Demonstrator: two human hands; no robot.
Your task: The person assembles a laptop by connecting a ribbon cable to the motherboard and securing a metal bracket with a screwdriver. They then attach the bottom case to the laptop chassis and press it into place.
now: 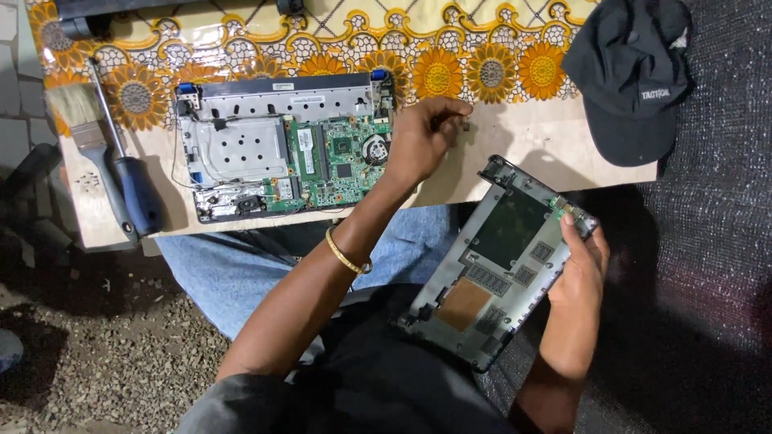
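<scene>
An opened small laptop [285, 145] lies on the low table, its green circuit board and metal plate exposed. My left hand [426, 137] hovers just right of the board, fingers pinched on a tiny dark part, maybe a screw [466, 122]. A gold bangle sits on that wrist. My right hand [581, 261] grips the right edge of the removed laptop bottom cover [490, 257], which is held tilted over my lap with its inner side up.
A low table [547, 153] is covered at the back by a sunflower-patterned cloth [482, 48]. A blue-handled screwdriver [133, 181] and a paintbrush [84, 128] lie at its left. A black cap [631, 72] rests at the right. Gravel ground lies lower left.
</scene>
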